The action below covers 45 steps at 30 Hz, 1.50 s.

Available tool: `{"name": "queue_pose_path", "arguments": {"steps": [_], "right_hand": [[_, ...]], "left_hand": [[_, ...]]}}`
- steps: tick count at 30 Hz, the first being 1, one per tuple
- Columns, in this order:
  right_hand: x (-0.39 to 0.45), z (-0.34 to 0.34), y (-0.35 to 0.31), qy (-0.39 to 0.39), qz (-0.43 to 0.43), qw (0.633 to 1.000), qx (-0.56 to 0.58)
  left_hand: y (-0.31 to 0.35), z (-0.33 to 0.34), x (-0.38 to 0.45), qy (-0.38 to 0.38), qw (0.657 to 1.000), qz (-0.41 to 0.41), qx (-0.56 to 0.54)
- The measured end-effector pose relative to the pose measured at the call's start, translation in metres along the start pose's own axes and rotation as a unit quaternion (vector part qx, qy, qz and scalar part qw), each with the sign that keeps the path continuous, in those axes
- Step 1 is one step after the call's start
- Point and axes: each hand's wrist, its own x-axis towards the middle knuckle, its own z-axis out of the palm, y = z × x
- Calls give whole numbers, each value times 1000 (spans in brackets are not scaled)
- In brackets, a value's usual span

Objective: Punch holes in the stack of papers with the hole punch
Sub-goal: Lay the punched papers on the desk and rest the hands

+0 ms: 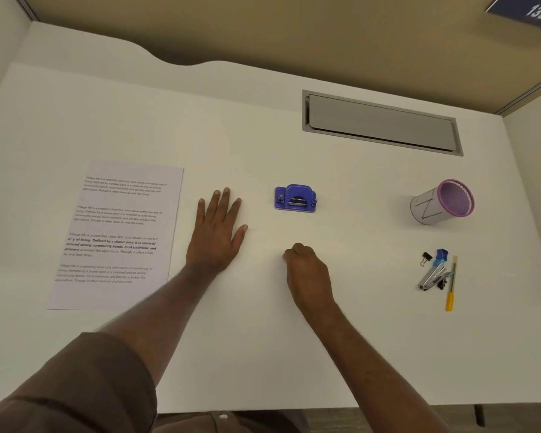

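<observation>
Your left hand [216, 231] is lying flat on the white desk [263, 339], fingers spread, gripping nothing. Your right hand [306, 271] is resting near it, curled into a loose fist, also gripping nothing. Beyond and between them, the blue hole punch [295, 198] is sitting untouched. Just left of your left hand, the stack of papers [116, 235] is lying flat, printed side up. Far right: a pink-rimmed cup [441, 203] is lying tipped, with a stapler [433, 271], binder clip [425, 258] and yellow pen [451, 285] nearer you.
</observation>
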Motion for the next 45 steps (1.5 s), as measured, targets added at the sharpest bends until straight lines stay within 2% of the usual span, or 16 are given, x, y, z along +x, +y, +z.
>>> {"name": "queue_pose_path", "arguments": {"steps": [10, 13, 14, 16, 19, 20, 21, 23, 24, 26, 29, 31, 32, 33, 37, 45], "right_hand": [[3, 6, -6, 58, 5, 998, 28], [8, 6, -1, 85, 97, 982, 141], [10, 4, 3, 92, 156, 959, 217], [14, -5, 16, 108, 257, 872, 402], [16, -27, 40, 124, 329, 664, 661], [16, -36, 50, 132, 332, 609, 708], [16, -46, 61, 142, 328, 573, 738], [17, -68, 87, 166, 310, 546, 760], [18, -81, 101, 181, 302, 552, 755], [23, -110, 130, 218, 301, 591, 716], [32, -148, 184, 293, 338, 639, 626], [36, -165, 220, 324, 368, 729, 477], [37, -170, 236, 323, 375, 780, 382], [39, -172, 252, 311, 382, 814, 308], [47, -176, 286, 244, 416, 849, 215], [53, -173, 303, 270, 382, 842, 268]], "left_hand": [[1, -2, 0, -15, 1000, -4, 3], [1, -3, 0, -22, 1000, -6, 6], [0, -3, -1, -23, 1000, -7, 5], [1, -4, -1, -25, 1000, -7, 0], [2, -5, -2, -26, 1000, -7, -4], [3, -6, -1, -25, 1000, -7, -5], [3, -6, -1, -25, 1000, -7, -6], [2, -7, -1, -22, 1000, -5, -7], [1, -7, -2, -20, 1000, -6, -7], [-1, -5, -2, -13, 1000, -5, -11], [0, -3, -2, -1, 1000, 1, -15], [3, -4, -1, -2, 1000, -1, -13], [4, -4, -1, -2, 1000, -2, -14], [4, -5, -1, -1, 1000, -1, -17], [5, -6, -1, 2, 1000, -1, -17], [6, -7, -1, 8, 1000, -1, -18]]}}
